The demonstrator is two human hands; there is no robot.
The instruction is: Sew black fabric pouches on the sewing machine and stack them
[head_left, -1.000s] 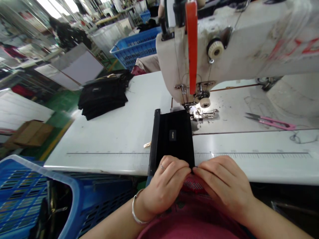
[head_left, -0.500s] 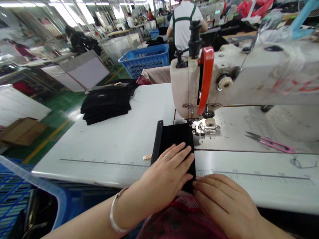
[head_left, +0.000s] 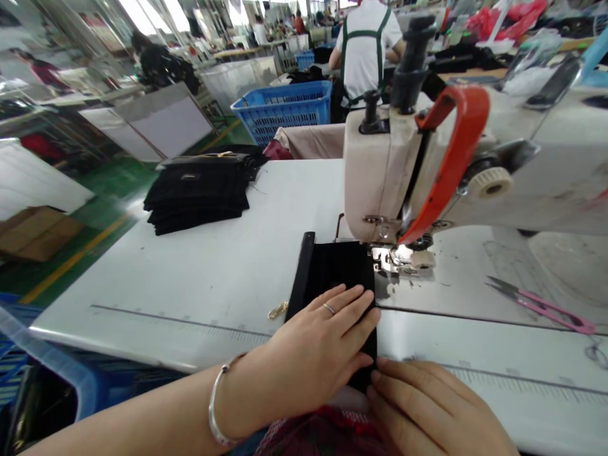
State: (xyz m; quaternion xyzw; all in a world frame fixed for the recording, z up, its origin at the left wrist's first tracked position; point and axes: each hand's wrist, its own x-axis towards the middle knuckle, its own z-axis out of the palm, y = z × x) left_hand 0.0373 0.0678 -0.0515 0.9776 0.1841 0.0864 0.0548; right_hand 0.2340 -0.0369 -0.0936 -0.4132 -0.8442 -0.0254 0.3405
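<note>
A black fabric piece (head_left: pixel 339 263) with a stiff dark strip (head_left: pixel 300 272) along its left side lies on the sewing table. Its far right corner is beside the presser foot (head_left: pixel 387 259) of the sewing machine (head_left: pixel 375 171); whether it is under the needle I cannot tell. My left hand (head_left: pixel 327 335) rests flat on the fabric, fingers stretched out. Closed fingers of my right hand (head_left: pixel 427 405) pinch the piece at its near right corner, the grip partly hidden. A gold zipper pull (head_left: pixel 278 310) pokes out on the left.
Black fabric pieces are stacked (head_left: pixel 199 193) at the table's far left. Pink-handled thread snips (head_left: pixel 541 304) lie on the right. One blue basket (head_left: pixel 285 107) stands behind the table, another (head_left: pixel 85 380) at the near left. A person in white (head_left: pixel 365 50) is beyond the machine.
The view has shifted, so the machine and snips appear farther right and larger. Both hands keep their places on the fabric, which stays beside the presser foot.
</note>
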